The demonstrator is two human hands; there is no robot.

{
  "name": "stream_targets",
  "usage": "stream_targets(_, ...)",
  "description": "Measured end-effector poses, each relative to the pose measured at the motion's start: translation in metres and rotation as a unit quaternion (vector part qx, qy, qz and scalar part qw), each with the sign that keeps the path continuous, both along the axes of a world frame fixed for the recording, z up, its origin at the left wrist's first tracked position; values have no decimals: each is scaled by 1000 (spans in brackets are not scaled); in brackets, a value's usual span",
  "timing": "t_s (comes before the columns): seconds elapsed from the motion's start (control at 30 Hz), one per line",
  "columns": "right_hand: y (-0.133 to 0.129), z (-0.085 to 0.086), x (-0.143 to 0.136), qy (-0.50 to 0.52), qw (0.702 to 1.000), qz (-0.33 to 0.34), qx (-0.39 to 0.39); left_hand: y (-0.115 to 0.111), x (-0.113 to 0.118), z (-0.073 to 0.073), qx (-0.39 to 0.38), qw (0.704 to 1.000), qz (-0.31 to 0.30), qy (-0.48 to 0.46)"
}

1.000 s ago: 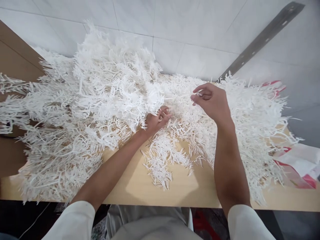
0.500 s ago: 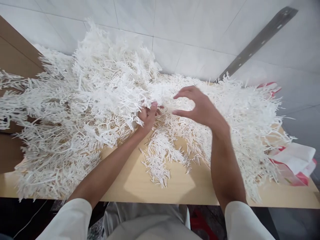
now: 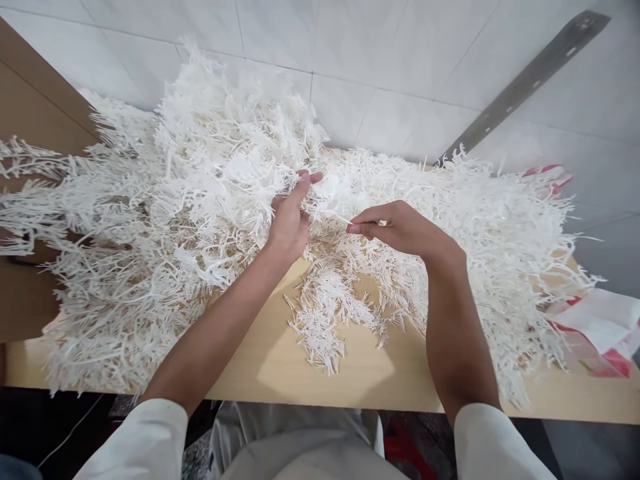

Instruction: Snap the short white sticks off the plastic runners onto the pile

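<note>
My right hand (image 3: pixel 387 223) is closed in a pinch on the thin stem of a white plastic branch (image 3: pixel 337 197), with thumb and forefinger pressed together. To its left, my left hand (image 3: pixel 291 217) curls loosely around the other part of that branch, its thumb pointing up; some of its fingers are hidden by the white sprigs. A tall tangled heap of white plastic branches (image 3: pixel 135 213) lies against my left hand. Below both hands, short white bits (image 3: pixel 325 313) are scattered over the wooden table (image 3: pixel 260 360).
More white branches (image 3: pixel 500 253) spread along the right side. A red and white plastic bag (image 3: pixel 600 327) lies at the right edge. Cardboard (image 3: pixel 45 100) stands at the left, and a slotted metal strip (image 3: pixel 525 87) leans against the tiled wall (image 3: pixel 390 53).
My right hand has gone from spread fingers to a pinch on the branch's stem, moving slightly down. My left hand has risen a little and its grip has loosened.
</note>
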State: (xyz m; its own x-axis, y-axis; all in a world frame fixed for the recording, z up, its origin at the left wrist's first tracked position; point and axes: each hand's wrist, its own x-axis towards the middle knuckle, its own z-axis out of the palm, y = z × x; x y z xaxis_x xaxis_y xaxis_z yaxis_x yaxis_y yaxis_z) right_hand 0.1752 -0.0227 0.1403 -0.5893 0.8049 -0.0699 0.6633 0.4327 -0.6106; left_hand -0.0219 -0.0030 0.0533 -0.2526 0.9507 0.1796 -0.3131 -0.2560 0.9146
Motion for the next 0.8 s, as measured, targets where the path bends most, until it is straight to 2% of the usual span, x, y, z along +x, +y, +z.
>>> stream_targets(0.07, 1, -1, 3, -7, 1000, 0, -17, 1, -1, -2, 2, 1000, -2, -4)
stream_targets(0.2, 6, -10, 1, -22, 999, -47, -13, -2, 6, -6, 5, 1000, -27, 4)
stream_targets(0.33, 12, -23, -8, -37, 998, -52, 21, -7, 24, -20, -52, 996, -66, 34)
stream_targets(0.43, 18, -32, -15, -7, 995, -28, 94, -6, 34, -33, -109, 994, -14, 13)
stream_targets(0.5, 21, -36, -16, 29, 989, -34, 142, -5, 34, -36, -124, 992, 3, -7)
stream_targets(0.57, 23, -37, -15, 52, 983, -66, 164, -3, 29, -33, -122, 992, -21, -32)
stream_targets(0.63, 23, -38, -13, 54, 985, -85, 143, -1, 22, -26, -119, 991, -36, -50)
stream_targets(0.8, 21, -40, -10, 28, 992, -83, 91, 0, 12, -11, -105, 992, 0, -66)
